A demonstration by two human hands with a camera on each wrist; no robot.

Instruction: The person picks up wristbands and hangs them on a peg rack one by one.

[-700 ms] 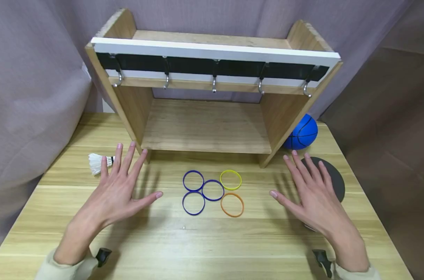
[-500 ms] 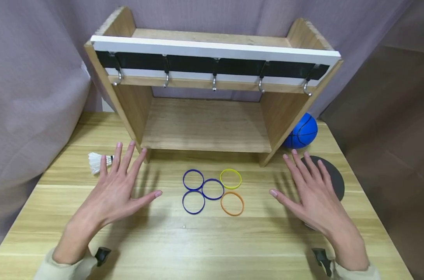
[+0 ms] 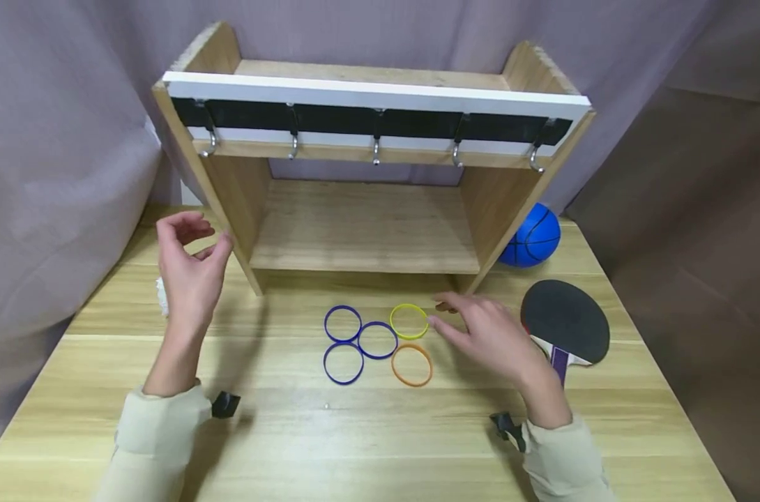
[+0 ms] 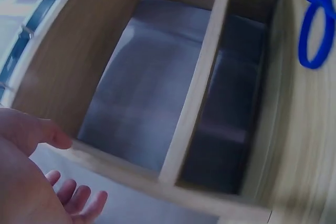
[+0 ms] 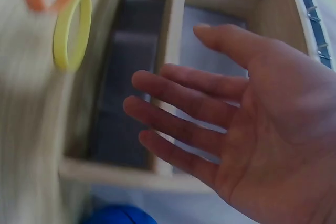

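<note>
In the head view, my left hand (image 3: 192, 272) hovers beside the left side of a wooden shelf (image 3: 361, 230). Its fingers and thumb bend into a loose C with nothing seen between them. The left wrist view has the thumb near the panel's edge; contact is unclear. My right hand (image 3: 496, 341) is above the table, its fingertips just right of a yellow ring (image 3: 391, 322). Its fingers look extended and hold nothing in the right wrist view. An orange ring (image 3: 393, 365) and several dark blue rings, one the lower left ring (image 3: 325, 363), lie flat before the shelf.
A row of metal hooks, the middle hook (image 3: 376, 152) among them, lines the shelf's front top. A blue ball (image 3: 533, 236) and a table tennis bat (image 3: 565, 321) lie at right. My left hand mostly covers a white shuttlecock (image 3: 162, 296).
My left hand has moved forward to the shelf's left side, its spread fingers now bent. The right hand has gone left towards the yellow ring, uncovering the bat.
</note>
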